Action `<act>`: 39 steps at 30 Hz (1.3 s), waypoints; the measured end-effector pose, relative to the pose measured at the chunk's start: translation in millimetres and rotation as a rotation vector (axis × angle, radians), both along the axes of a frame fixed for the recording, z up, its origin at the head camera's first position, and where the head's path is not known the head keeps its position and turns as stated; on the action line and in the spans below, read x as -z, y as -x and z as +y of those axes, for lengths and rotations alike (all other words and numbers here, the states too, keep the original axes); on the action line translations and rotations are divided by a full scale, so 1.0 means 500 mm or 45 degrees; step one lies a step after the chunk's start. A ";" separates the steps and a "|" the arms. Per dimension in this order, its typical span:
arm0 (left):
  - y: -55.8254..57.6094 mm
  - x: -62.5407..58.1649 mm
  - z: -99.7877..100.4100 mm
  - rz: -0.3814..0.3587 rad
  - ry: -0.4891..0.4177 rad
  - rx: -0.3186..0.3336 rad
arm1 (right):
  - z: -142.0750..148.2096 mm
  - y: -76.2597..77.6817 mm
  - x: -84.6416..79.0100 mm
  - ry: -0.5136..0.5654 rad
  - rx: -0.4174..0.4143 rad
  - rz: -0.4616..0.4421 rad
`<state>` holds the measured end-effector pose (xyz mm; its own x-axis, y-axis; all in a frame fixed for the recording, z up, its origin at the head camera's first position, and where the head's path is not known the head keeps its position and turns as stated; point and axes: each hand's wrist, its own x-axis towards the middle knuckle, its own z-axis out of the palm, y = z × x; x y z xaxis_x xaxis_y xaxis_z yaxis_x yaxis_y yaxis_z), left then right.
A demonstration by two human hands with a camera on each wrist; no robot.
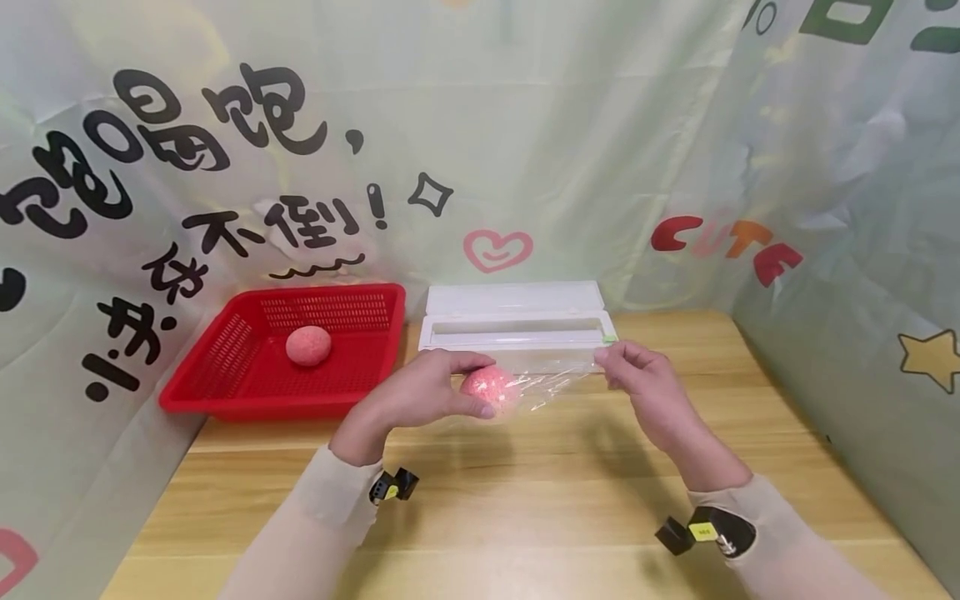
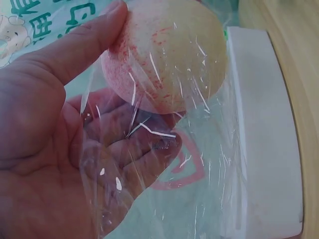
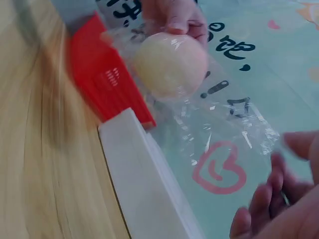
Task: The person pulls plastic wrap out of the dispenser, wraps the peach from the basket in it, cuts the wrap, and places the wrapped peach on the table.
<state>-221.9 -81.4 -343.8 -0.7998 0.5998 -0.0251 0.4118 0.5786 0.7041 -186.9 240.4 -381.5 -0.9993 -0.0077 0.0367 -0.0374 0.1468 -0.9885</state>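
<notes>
My left hand [image 1: 431, 387] holds a pink and pale-yellow peach [image 1: 491, 390] between thumb and fingers, above the table. Clear cling film [image 2: 209, 129] lies over the peach and hangs across the left palm. From the peach, the film stretches rightwards to my right hand [image 1: 648, 383], whose thumb and fingertips pinch its end; the exact contact is blurred in the right wrist view. Behind both hands stands a white cling film dispenser [image 1: 517, 319] with its lid raised and a small green piece [image 1: 610, 339] at its right end.
A red plastic basket [image 1: 243, 408] stands to the left, with another pink peach [image 1: 308, 345] inside. Printed cloth [image 1: 562, 167] hangs behind and on both sides of the wooden table [image 1: 540, 517].
</notes>
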 end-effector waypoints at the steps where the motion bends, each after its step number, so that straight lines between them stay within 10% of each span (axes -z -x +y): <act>1: -0.002 -0.002 0.000 0.012 -0.001 -0.008 | -0.003 0.000 -0.002 0.002 -0.013 -0.019; 8: -0.018 -0.017 0.007 0.034 0.005 -0.010 | -0.030 0.015 0.002 0.071 -0.224 -0.247; 16: -0.023 -0.017 0.011 0.006 0.008 0.005 | -0.047 0.019 0.002 0.005 0.086 0.013; 26: -0.026 -0.016 0.016 -0.069 -0.049 -0.029 | -0.043 0.029 -0.022 -0.088 0.229 0.122; 34: -0.023 0.003 0.013 -0.071 -0.175 -0.209 | -0.025 0.013 -0.026 -0.022 0.482 0.277; 39: -0.019 0.025 0.026 -0.083 -0.335 -0.380 | -0.074 -0.008 0.007 0.062 0.321 0.064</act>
